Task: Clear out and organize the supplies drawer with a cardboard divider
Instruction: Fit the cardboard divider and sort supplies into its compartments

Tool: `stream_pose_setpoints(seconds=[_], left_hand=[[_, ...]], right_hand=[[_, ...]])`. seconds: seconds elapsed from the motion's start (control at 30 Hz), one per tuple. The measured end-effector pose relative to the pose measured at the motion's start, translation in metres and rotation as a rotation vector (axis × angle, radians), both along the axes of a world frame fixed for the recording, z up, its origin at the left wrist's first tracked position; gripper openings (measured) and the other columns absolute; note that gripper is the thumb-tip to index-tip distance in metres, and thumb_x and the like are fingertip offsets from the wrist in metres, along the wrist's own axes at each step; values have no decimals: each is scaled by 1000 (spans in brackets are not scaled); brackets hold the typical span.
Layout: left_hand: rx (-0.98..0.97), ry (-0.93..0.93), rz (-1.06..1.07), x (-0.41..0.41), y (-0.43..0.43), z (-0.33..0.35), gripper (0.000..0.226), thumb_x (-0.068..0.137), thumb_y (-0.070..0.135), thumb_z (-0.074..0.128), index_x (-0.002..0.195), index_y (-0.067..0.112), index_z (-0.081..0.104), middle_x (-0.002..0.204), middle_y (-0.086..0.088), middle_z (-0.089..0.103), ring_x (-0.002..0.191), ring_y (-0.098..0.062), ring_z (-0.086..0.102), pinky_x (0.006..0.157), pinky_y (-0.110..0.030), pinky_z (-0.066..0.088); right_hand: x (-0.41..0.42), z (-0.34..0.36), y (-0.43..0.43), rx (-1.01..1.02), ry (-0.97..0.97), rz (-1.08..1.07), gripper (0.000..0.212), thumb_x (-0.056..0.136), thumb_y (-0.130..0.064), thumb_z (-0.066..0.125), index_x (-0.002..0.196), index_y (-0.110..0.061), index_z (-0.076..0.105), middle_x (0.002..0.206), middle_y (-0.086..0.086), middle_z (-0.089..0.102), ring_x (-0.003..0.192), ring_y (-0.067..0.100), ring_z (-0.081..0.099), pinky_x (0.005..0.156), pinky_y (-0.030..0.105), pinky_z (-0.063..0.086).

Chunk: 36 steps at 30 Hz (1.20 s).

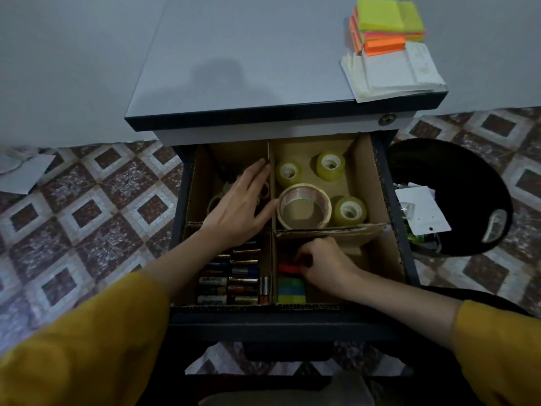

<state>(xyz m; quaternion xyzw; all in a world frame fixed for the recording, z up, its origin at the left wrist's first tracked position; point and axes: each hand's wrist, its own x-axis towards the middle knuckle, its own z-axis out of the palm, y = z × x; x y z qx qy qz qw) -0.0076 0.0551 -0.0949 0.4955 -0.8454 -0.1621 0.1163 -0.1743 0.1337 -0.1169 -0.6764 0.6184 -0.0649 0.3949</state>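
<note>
While flat left hand touches divider, right hand pinched on red pad, tape rolls beyond

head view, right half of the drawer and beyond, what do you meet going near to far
colour tabs → right hand pinching a red pad → cross divider → big tape roll → back small roll → cabinet top → sticky notes
</note>
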Motion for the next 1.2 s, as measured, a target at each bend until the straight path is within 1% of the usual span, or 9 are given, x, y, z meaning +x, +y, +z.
stream_pose_setpoints(seconds=[0.03,0.1,0.17,0.27,0.63,0.97,1.07,1.13,1.2], left_hand=[[-3,-1,1,0,0,0,66,95,40,44,147,8,21,155,-7,16,139,-23,26,108,-26,21],[-2,1,7,-1,1,0,66,95,41,44,147,9,21,154,-7,18,138,-23,27,109,-29,25],[4,3,18,-2,2,0,66,95,42,44,148,11,20,153,-6,19,137,-22,28,109,-30,28],[9,5,26,-3,2,1,64,95,39,44,148,12,20,153,-5,20,137,-21,28,107,-29,29],[-18,13,33,-3,2,0,63,94,37,46,147,11,23,147,-9,30,131,-24,36,103,-30,34],[-20,7,41,-5,3,1,62,95,36,46,148,13,21,145,-10,33,128,-24,39,99,-30,36],[-23,3,44,-4,3,0,63,95,37,46,148,13,21,144,-10,34,127,-24,40,98,-30,38],[-21,5,41,-4,2,0,63,95,37,46,148,13,21,143,-11,35,126,-24,41,97,-30,38],[-23,7,39,-4,2,0,63,95,37,45,148,13,21,142,-11,36,125,-24,42,96,-31,39]], right_hand=[[1,-3,-2,6,5,12,21,86,-1,59,103,-5,70,106,6,66,96,13,59,74,15,43],[2,-9,-4,20,24,26,22,84,1,58,101,-4,71,107,9,65,98,21,61,82,25,50],[2,-14,-5,15,52,51,20,82,3,58,96,-3,71,101,12,66,94,25,62,82,34,53],[2,-16,-3,13,95,97,18,81,3,58,92,-1,71,94,14,67,90,26,63,80,38,54],[1,-19,-2,-8,103,167,23,84,-1,58,102,-5,71,103,15,65,96,27,62,85,35,53],[-4,-9,1,-39,79,100,23,84,-4,58,103,-7,71,104,14,66,100,28,60,87,37,51],[-10,-5,4,-28,102,45,20,85,-5,58,100,-9,71,103,14,66,99,29,60,84,36,52],[-15,-3,5,-1,95,-7,18,85,-8,61,101,-10,71,104,10,66,98,25,61,80,29,50],[-18,-1,4,51,55,-87,16,85,-7,62,99,-8,71,96,6,66,88,18,61,71,22,47]])
